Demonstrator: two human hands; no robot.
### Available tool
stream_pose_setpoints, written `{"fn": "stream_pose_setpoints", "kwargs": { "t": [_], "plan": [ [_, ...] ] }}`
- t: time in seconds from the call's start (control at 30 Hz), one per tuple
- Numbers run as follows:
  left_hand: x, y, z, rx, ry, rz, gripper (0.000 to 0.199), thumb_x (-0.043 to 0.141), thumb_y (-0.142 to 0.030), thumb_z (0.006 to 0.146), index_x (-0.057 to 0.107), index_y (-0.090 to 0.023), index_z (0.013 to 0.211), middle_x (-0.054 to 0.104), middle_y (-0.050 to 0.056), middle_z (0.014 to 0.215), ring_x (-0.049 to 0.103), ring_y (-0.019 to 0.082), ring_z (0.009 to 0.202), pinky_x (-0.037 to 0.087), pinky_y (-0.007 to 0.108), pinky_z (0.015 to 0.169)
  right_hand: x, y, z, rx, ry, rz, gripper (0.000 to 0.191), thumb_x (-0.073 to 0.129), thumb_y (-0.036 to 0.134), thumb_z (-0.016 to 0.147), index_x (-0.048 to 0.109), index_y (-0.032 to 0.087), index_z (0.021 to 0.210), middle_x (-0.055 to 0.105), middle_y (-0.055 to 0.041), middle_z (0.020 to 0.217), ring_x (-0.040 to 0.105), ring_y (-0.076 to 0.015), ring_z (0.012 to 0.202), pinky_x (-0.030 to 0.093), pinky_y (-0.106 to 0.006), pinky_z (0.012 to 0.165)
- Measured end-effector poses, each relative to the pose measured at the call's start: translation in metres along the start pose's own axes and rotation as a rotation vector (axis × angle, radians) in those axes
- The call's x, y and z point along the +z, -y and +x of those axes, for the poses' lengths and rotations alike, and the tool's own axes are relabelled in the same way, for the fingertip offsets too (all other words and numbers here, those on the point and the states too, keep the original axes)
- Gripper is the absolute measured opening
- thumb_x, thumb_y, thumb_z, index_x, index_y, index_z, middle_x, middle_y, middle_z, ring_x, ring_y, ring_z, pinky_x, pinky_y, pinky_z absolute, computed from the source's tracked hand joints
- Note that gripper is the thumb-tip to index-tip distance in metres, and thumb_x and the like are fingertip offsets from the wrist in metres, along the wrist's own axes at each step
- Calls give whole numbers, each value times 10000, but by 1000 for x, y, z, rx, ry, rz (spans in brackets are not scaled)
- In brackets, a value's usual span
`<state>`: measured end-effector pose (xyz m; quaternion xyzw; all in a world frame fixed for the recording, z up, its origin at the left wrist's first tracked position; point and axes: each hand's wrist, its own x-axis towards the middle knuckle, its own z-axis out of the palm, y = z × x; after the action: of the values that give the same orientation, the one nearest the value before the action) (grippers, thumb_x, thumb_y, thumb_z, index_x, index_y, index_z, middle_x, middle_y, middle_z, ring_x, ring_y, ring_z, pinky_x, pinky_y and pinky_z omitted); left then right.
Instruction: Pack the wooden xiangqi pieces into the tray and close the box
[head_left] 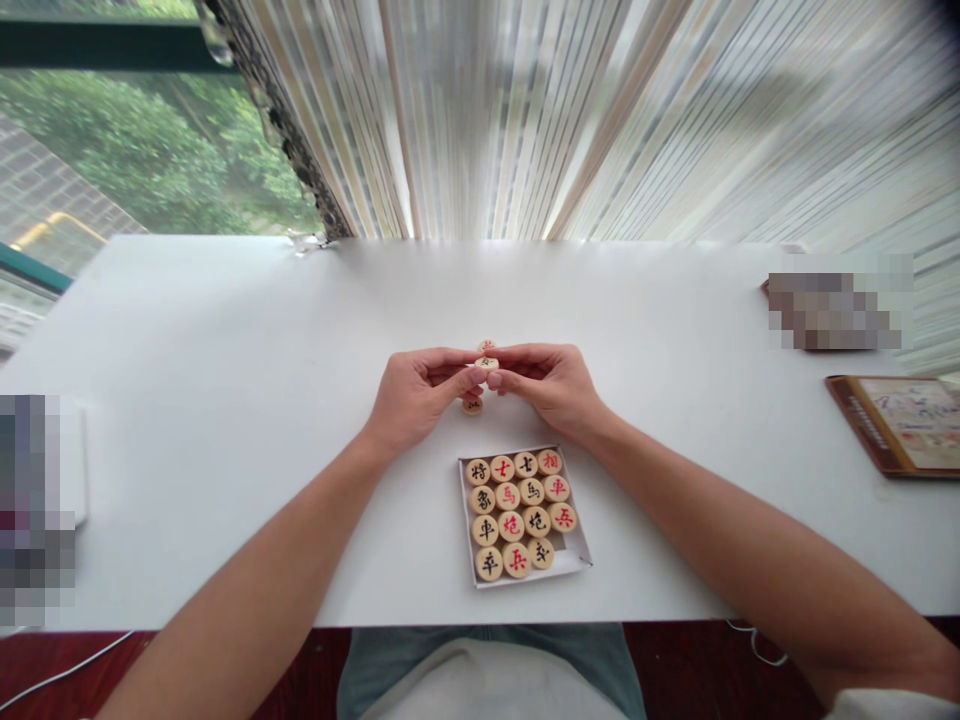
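My left hand and right hand pinch a black-marked disc; the tray of other pieces sits towards six o'clock.

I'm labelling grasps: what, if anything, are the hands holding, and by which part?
The left hand and right hand hold a black-marked round piece, seemingly by opposite sides of its rim.

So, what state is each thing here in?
Left hand: fingers closed on a pale round wooden piece.
Right hand: fingers closed on that same piece.
Black-marked round wooden piece near the left hand: face up.
Red-marked round wooden piece beyond: partly hidden.
Shallow white square box: open, fifteen face-up pieces inside.
Pale string curtain: hanging down.
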<state>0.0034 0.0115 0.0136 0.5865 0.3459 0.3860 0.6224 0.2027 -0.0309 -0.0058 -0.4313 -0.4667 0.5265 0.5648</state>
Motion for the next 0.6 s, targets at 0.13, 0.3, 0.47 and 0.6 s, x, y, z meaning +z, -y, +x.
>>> {"fn": "stream_pose_setpoints", "kwargs": {
  "t": [0.13, 0.3, 0.47, 0.6],
  "plan": [
    [1, -2, 0, 47, -5, 49, 425, 957, -485, 762, 871, -145, 1001, 844, 94, 894, 768, 187, 719, 670, 326, 731, -1, 0, 0, -1, 6, -33, 345, 999, 442, 712, 886, 228, 959, 831, -44, 844, 694, -151, 678, 598, -307, 627],
    [0, -1, 0, 73, 0, 78, 363, 925, -477, 809, 866, -151, 958, 841, 89, 877, 770, 190, 730, 659, 310, 712, -4, -3, 0, 3, 23, -39, 332, 974, 482, 748, 886, 225, 938, 787, -26, 733, 667, -150, 626, 577, -307, 607],
    [1, 1, -1, 96, 17, 57, 385, 912, -417, 836, 844, -145, 1100, 846, 101, 954, 772, 179, 747, 665, 317, 731, -4, -3, 0, 9, 43, -23, 293, 937, 479, 807, 883, 232, 955, 794, -32, 779, 667, -150, 656, 567, -307, 629],
    [1, 3, -2, 118, 69, 51, 459, 906, -344, 843, 798, -157, 1248, 834, 77, 902, 751, 159, 704, 658, 309, 712, -4, -2, 0, 34, 53, -34, 323, 930, 516, 802, 873, 221, 921, 788, -34, 788, 643, -145, 657, 548, -303, 631]
  ]
}}
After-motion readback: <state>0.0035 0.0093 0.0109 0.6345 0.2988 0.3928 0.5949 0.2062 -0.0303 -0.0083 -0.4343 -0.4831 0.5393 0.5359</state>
